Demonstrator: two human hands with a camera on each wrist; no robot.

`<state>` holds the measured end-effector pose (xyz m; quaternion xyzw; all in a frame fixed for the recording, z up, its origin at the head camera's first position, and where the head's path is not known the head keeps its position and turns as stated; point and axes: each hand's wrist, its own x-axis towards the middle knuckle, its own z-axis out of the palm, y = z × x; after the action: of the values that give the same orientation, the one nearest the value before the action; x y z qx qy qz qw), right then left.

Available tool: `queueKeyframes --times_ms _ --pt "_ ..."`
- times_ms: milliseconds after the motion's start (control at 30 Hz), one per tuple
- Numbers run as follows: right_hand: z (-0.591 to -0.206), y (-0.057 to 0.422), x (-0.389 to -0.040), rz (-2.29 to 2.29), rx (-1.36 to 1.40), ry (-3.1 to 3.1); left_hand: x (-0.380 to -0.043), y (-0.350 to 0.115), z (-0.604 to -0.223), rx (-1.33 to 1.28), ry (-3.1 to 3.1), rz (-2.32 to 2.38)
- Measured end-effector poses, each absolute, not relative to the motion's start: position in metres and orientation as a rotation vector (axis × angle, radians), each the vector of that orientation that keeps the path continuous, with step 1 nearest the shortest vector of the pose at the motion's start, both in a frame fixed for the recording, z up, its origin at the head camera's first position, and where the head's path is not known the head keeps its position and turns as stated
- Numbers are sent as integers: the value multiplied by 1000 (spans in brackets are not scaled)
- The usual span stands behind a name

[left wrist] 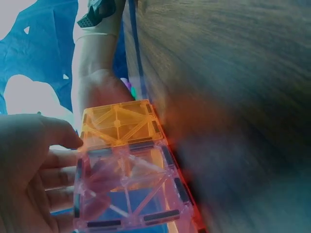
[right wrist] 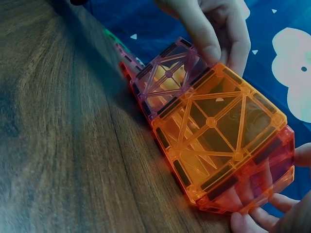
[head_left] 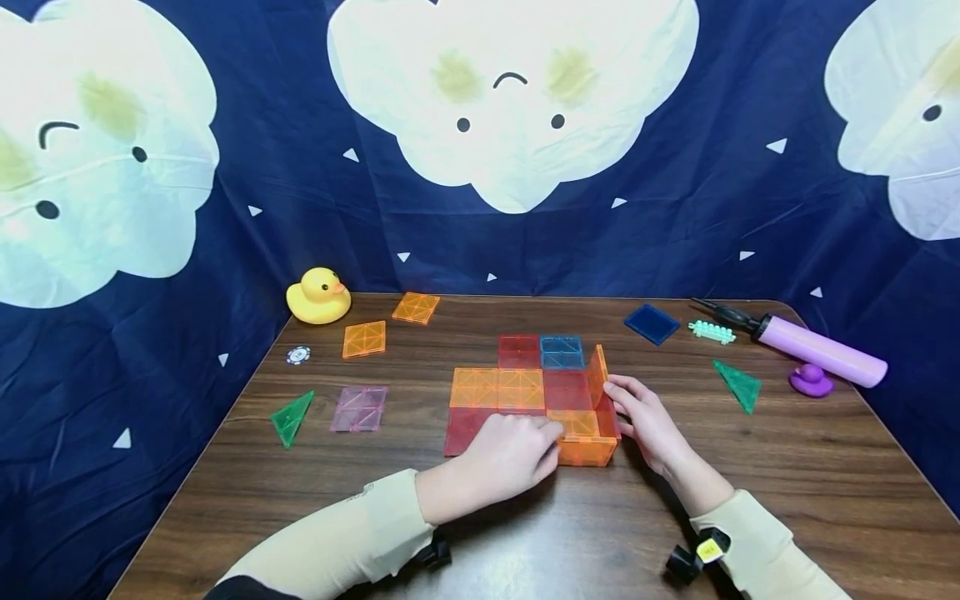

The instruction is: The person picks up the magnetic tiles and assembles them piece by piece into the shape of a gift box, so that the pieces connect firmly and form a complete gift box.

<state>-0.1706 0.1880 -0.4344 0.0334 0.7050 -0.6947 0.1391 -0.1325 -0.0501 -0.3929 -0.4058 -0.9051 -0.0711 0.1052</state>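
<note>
A flat sheet of translucent magnetic tiles, with orange tiles [head_left: 475, 388], red tiles [head_left: 566, 390] and blue tiles [head_left: 562, 352], lies mid-table. Along its front right corner stand an orange tile [right wrist: 214, 126], a red side tile [right wrist: 252, 179] and another upright orange tile [head_left: 597, 377]. My left hand [head_left: 506, 454] pinches a pink tile [right wrist: 167, 75] standing beside the front orange one, thumb near their joint; in the head view the hand hides this tile. My right hand [head_left: 652, 423] touches the outer side of the right-hand upright tiles, its fingers extended.
Left lie a pink tile [head_left: 360, 409], a green triangle [head_left: 292, 419], loose orange tiles [head_left: 364, 340], a poker chip [head_left: 298, 355] and a yellow duck [head_left: 318, 297]. Right are a dark blue tile [head_left: 652, 324], another green triangle [head_left: 738, 387], a purple duck [head_left: 811, 381] and a hand pump [head_left: 821, 350].
</note>
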Motion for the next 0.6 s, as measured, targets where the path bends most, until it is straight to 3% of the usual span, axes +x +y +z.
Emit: queueKeyframes --times_ms 600 --pt "-437 188 -172 -2027 54 2008 -147 -100 -386 -961 -2819 -909"
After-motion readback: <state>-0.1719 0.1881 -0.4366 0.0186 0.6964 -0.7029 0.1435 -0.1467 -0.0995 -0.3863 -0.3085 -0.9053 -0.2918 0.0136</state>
